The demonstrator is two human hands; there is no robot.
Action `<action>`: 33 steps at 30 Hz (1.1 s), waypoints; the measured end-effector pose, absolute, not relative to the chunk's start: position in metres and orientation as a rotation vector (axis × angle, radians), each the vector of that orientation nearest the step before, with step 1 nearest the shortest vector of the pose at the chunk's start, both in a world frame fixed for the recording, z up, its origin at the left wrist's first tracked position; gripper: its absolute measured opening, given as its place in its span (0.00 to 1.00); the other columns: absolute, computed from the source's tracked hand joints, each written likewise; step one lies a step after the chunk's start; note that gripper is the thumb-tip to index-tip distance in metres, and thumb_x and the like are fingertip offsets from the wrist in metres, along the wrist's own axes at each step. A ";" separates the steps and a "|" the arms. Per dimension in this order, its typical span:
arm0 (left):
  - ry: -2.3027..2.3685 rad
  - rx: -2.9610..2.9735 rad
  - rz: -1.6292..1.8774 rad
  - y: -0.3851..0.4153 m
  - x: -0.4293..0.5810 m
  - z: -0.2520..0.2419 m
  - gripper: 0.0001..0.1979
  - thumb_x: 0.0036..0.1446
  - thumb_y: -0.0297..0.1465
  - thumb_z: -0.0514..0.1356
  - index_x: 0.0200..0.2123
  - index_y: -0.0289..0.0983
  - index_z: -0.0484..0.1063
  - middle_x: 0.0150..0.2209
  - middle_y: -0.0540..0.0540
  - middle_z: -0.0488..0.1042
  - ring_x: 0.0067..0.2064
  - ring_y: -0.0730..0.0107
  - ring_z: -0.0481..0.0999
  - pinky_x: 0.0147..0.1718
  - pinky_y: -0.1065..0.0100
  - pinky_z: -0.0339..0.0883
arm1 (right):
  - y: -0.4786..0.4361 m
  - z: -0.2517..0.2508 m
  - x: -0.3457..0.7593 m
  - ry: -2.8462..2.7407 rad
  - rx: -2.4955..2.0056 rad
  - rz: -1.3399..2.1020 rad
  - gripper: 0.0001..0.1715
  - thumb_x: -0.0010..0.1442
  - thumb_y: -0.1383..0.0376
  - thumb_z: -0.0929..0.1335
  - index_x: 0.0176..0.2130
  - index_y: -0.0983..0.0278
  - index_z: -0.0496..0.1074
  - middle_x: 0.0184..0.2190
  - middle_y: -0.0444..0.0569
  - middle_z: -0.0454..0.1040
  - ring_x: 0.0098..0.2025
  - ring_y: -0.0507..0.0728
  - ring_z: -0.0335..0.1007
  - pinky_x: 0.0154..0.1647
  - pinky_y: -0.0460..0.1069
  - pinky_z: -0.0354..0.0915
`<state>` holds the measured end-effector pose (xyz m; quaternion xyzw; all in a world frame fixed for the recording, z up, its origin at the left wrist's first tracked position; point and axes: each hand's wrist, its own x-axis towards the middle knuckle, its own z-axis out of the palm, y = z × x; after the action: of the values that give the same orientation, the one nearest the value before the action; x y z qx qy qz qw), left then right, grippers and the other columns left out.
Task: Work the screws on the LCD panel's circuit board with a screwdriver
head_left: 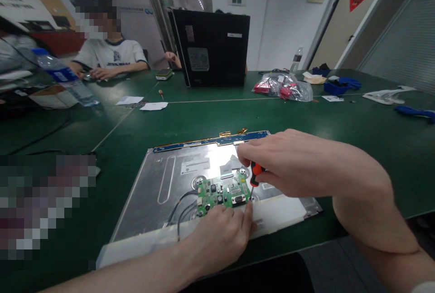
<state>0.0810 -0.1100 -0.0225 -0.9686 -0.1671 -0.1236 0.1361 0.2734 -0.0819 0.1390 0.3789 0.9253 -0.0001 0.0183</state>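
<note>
A flat display panel (166, 179) lies on its face, its metal back up. A green circuit board (220, 188) sits on that back near the middle. My right hand (288, 161) is closed around a small red-and-black screwdriver (254, 175). The screwdriver's tip points down at the board's right corner, by a screw spot. My left hand (224, 229) rests at the board's lower edge, fingers mostly curled. One of its fingers reaches up to the screwdriver's tip; anything pinched there is hidden. Dark cables (181, 202) run from the board's left side.
Translucent film (282, 216) covers the panel's near edge, and a blue circuit strip (210, 142) lines its far edge. Behind stand a black computer case (214, 48), a bagged bundle (283, 86) and a water bottle (68, 77). Another person (110, 55) sits at far left.
</note>
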 end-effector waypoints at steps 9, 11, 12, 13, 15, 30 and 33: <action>-0.485 -2.790 -0.370 -0.111 0.082 -0.021 0.15 0.67 0.27 0.46 0.49 0.23 0.63 0.26 0.44 0.74 0.23 0.65 0.75 0.18 0.67 0.64 | -0.082 0.140 0.272 2.841 1.239 0.043 0.08 0.58 0.59 0.67 0.35 0.61 0.67 0.28 0.44 0.73 0.26 0.53 0.65 0.22 0.48 0.47; -0.489 -2.791 -0.349 -0.111 0.082 -0.022 0.15 0.67 0.28 0.47 0.50 0.23 0.63 0.26 0.44 0.74 0.23 0.66 0.75 0.19 0.68 0.64 | -0.084 0.140 0.274 2.891 1.178 -0.007 0.07 0.58 0.63 0.67 0.37 0.62 0.66 0.31 0.45 0.73 0.28 0.52 0.65 0.24 0.48 0.49; -0.490 -2.792 -0.339 -0.111 0.082 -0.023 0.15 0.66 0.28 0.47 0.50 0.23 0.63 0.26 0.44 0.74 0.23 0.66 0.75 0.19 0.68 0.64 | -0.084 0.139 0.274 2.910 1.154 -0.019 0.07 0.57 0.65 0.66 0.38 0.62 0.65 0.32 0.45 0.73 0.28 0.52 0.65 0.24 0.47 0.50; -0.489 -2.795 -0.334 -0.110 0.082 -0.023 0.15 0.66 0.28 0.47 0.50 0.23 0.63 0.26 0.44 0.74 0.23 0.66 0.75 0.19 0.68 0.64 | -0.084 0.139 0.274 2.920 1.137 -0.023 0.07 0.57 0.67 0.66 0.39 0.62 0.65 0.33 0.45 0.73 0.28 0.51 0.65 0.24 0.47 0.50; -0.479 -2.800 -0.340 -0.110 0.082 -0.023 0.14 0.66 0.28 0.47 0.50 0.23 0.63 0.26 0.44 0.74 0.23 0.66 0.76 0.19 0.69 0.64 | -0.083 0.138 0.274 2.913 1.141 -0.002 0.07 0.58 0.67 0.66 0.39 0.61 0.65 0.32 0.44 0.73 0.28 0.51 0.64 0.24 0.47 0.48; -0.482 -2.813 -0.310 -0.110 0.082 -0.020 0.15 0.65 0.28 0.49 0.50 0.23 0.64 0.26 0.44 0.74 0.23 0.65 0.75 0.18 0.68 0.64 | -0.084 0.139 0.275 2.933 1.105 -0.054 0.06 0.58 0.68 0.65 0.39 0.62 0.65 0.33 0.45 0.73 0.29 0.51 0.64 0.24 0.47 0.49; -0.472 -2.809 -0.318 -0.110 0.082 -0.019 0.15 0.65 0.28 0.49 0.50 0.23 0.64 0.26 0.45 0.74 0.23 0.65 0.75 0.18 0.67 0.65 | -0.081 0.138 0.273 2.883 1.192 0.032 0.06 0.59 0.64 0.66 0.38 0.61 0.65 0.32 0.45 0.74 0.28 0.52 0.64 0.24 0.47 0.48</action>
<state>0.0823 -0.1099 -0.0191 -0.9708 -0.1631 -0.1098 0.1372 0.2730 -0.0813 0.1381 0.3819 0.9241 0.0103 0.0108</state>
